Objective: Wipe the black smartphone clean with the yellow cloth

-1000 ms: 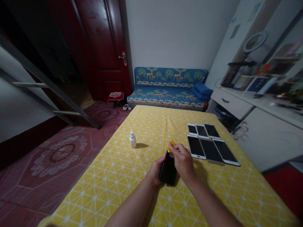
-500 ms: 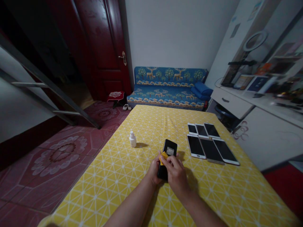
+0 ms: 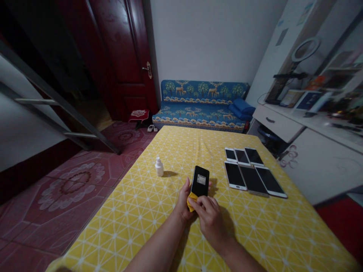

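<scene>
My left hand [image 3: 185, 204] grips a black phone [image 3: 200, 180] from the left and below, holding it tilted above the yellow table [image 3: 153, 211]. A small pale label shows on the phone's dark face. My right hand [image 3: 209, 219] pinches a small yellow cloth [image 3: 191, 201] against the phone's near end. Both forearms reach in from the bottom edge.
A small white bottle [image 3: 159, 167] stands on the table to the left. Several phones [image 3: 249, 172] lie in two rows at the right. A blue sofa [image 3: 202, 105] is behind the table, a red door [image 3: 124, 56] at the left, white shelves [image 3: 309, 102] at the right.
My right hand has drawn the yellow cloth from the phone's far end down to its near end. The phone's face now shows more fully.
</scene>
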A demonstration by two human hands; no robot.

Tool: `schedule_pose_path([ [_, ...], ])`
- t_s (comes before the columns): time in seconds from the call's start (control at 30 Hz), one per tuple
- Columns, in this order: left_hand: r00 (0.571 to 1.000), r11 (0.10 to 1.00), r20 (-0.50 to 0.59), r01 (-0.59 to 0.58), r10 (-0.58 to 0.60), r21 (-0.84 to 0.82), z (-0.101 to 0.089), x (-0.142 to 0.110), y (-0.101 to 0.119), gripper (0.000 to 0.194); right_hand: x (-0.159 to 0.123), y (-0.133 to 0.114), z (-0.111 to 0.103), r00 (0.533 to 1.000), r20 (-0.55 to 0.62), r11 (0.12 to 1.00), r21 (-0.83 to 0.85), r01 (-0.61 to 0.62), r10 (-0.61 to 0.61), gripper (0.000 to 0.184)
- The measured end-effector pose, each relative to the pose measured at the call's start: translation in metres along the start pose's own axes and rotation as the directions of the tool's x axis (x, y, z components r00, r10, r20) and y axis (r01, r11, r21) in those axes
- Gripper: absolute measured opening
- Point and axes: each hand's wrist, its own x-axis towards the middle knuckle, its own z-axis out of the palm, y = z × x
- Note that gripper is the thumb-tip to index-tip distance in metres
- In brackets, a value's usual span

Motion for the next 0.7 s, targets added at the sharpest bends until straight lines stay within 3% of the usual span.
schedule_pose_path([
  [0.1,0.999,1.000,0.039,0.005,-0.005,0.012,0.002,0.001,0.000,0.071,0.002,0.009,0.001,0.997,-0.025,0.994,-0.080,-0.073,0.072,0.040],
  [0.3,0.989,0.989,0.029,-0.144,0.143,0.016,0.000,0.004,0.002,0.056,0.001,0.025,0.000,0.983,-0.053,0.963,-0.196,-0.186,0.179,0.040],
  [0.57,0.952,0.953,-0.079,-0.300,0.296,-0.039,0.001,0.005,0.005,0.057,-0.009,0.008,-0.009,0.995,-0.019,0.991,-0.091,-0.099,0.098,0.039],
  [0.7,0.941,0.941,-0.094,-0.331,0.325,-0.070,-0.001,0.007,0.007,0.054,-0.011,0.006,-0.011,0.988,-0.018,0.989,-0.008,-0.151,0.150,0.041],
])
